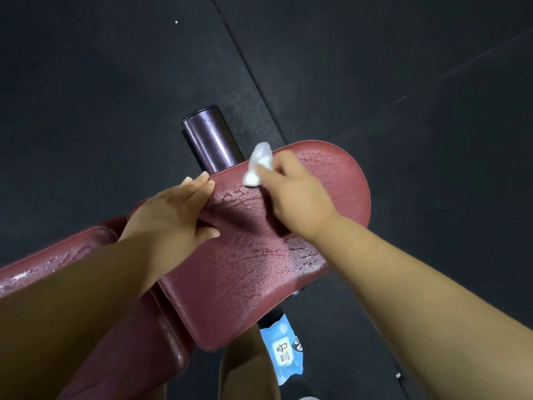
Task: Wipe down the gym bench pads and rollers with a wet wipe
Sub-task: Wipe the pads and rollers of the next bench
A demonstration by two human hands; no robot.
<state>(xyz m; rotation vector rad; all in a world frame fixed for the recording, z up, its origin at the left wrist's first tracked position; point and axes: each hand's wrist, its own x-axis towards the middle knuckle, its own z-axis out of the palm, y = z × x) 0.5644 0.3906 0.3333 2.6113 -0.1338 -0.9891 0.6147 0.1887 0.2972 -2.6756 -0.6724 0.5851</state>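
View from above a gym bench standing on a dark rubber floor (403, 82), whose mats meet in one long seam running diagonally behind the bench; the room beyond is dim and shows only this matting. Two maroon pads are visible: the broad seat pad (245, 269), rounded at its far end and streaked with a wet, beaded sheen, and the long pad (57, 255) entering from the left edge, also glistening. One dark cylindrical roller (207, 140) projects from under the seat pad's far side. One wet wipe (258, 164), white and crumpled, lies against the seat pad's far-left edge near the roller, pinched between the curled fingers of the right hand (294, 197), which reaches in over the pad. The left hand (173, 209) rests on the same pad's left edge with fingers straight and lying along the rim, thumb spread onto the top surface, holding nothing. One blue wipes packet (284, 350) (white label on its top face) lies on the floor just beside the seat pad's near corner, partly hidden beneath it. Two bare forearms cross the frame, and part of the person's leg (245, 370) shows below the pad.
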